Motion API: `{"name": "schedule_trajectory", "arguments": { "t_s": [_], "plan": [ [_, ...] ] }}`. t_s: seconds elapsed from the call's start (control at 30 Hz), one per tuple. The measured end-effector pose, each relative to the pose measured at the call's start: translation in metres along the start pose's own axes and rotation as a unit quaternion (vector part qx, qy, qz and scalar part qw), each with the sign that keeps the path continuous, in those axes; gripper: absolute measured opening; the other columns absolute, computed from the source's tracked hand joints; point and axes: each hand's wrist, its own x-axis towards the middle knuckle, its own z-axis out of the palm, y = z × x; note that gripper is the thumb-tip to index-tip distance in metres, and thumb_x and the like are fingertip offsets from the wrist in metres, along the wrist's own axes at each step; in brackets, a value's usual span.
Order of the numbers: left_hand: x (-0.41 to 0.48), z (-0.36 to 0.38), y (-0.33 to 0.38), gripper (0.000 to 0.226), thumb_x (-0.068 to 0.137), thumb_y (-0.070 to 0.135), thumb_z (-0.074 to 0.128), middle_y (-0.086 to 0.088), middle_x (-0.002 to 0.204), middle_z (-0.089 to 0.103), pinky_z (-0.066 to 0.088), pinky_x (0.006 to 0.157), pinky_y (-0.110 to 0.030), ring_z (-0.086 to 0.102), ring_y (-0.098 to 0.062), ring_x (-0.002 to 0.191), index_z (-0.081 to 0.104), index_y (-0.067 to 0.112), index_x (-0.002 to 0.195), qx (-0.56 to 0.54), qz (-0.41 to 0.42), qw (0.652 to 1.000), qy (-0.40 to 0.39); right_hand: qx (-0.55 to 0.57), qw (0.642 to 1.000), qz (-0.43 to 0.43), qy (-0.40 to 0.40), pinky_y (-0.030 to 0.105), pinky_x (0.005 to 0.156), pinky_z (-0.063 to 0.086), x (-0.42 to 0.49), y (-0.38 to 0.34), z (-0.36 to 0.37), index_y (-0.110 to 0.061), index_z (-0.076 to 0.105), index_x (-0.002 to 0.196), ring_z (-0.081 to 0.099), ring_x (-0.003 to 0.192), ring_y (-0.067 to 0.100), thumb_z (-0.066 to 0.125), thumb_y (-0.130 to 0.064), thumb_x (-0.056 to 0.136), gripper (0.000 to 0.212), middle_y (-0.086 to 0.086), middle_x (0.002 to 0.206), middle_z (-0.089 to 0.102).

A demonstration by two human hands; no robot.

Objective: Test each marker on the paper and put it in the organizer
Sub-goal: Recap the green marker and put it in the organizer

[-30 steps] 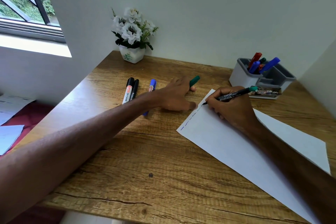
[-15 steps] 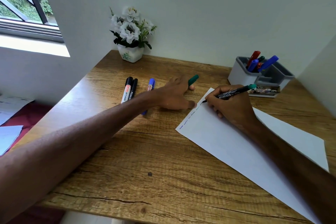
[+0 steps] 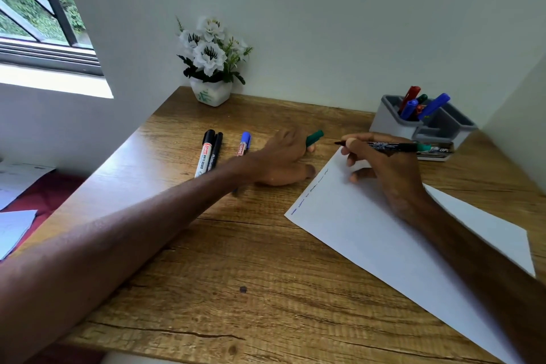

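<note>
The right hand point(image 3: 381, 168) has lifted the thin black marker point(image 3: 384, 146) up off the paper point(image 3: 399, 245). A moment ago its tip was drawing on the far edge of the sheet. Now the tip is in the air, past the far corner, pointing left. The fingers are closed tight around the marker. Its green cap is stuck on the back end, near the organizer.

The left hand point(image 3: 283, 159) lies on the wooden desk point(image 3: 236, 260) just beside the paper's left edge. It is curled around a green marker point(image 3: 314, 138) that pokes out past the fingers.

A row of short marks runs along the left edge of the paper.

Three more markers lie on the desk to the left of that hand. One is a white board marker point(image 3: 204, 154) with a black cap. A thin black marker point(image 3: 215, 151) touches its side. A blue-capped marker point(image 3: 244, 144) lies a little apart, partly under the left arm.

The gray organizer point(image 3: 393, 124) stands at the far right by the wall. Red, blue and green markers stick up from its back left part. A white pot of white flowers point(image 3: 210, 68) sits at the back of the desk.
</note>
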Motion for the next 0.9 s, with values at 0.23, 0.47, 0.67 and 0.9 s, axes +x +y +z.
{"name": "schedule_trajectory", "arguments": {
  "t_s": [0.23, 0.47, 0.67, 0.9],
  "plan": [
    [-0.0028, 0.0000, 0.0007, 0.029, 0.103, 0.032, 0.054, -0.002, 0.122, 0.041, 0.030, 0.084, -0.031, 0.038, -0.017, 0.113, 0.040, 0.012, 0.119, 0.045, 0.020, 0.999, 0.007, 0.025, 0.995, -0.065, -0.072, 0.032, 0.059, 0.063, -0.0001, -0.0071, -0.0013, -0.001, 0.074, 0.112, 0.074, 0.080, 0.026, 0.060, -0.004, 0.100, 0.019, 0.020, 0.097, 0.077],
    [-0.0012, 0.0004, -0.0028, 0.023, 0.104, 0.033, 0.054, -0.001, 0.117, 0.040, 0.029, 0.083, -0.030, 0.037, -0.016, 0.108, 0.036, 0.018, 0.109, 0.069, 0.047, 0.996, 0.012, 0.021, 0.994, -0.070, -0.080, 0.033, 0.057, 0.063, 0.0016, -0.0049, -0.0017, 0.003, 0.071, 0.109, 0.076, 0.079, 0.028, 0.062, 0.000, 0.098, 0.015, 0.019, 0.095, 0.077],
    [-0.0015, 0.0005, -0.0046, 0.022, 0.105, 0.033, 0.052, 0.001, 0.111, 0.039, 0.027, 0.071, -0.021, 0.033, -0.013, 0.100, 0.036, 0.019, 0.107, 0.087, 0.064, 0.994, 0.019, 0.018, 0.994, -0.070, -0.083, 0.034, 0.058, 0.064, 0.0034, -0.0046, -0.0031, 0.002, 0.068, 0.107, 0.077, 0.081, 0.030, 0.064, -0.002, 0.097, 0.012, 0.018, 0.094, 0.078],
    [-0.0025, 0.0092, -0.0062, 0.011, 0.112, 0.032, 0.038, 0.010, 0.091, 0.047, 0.037, 0.074, -0.028, 0.043, -0.009, 0.079, 0.043, 0.026, 0.103, 0.055, 0.181, 0.976, 0.110, -0.016, 0.989, -0.083, -0.117, 0.031, 0.054, 0.060, 0.0008, -0.0100, -0.0058, 0.004, 0.072, 0.103, 0.072, 0.067, 0.028, 0.074, -0.016, 0.088, 0.025, 0.019, 0.084, 0.076]
  ]
}}
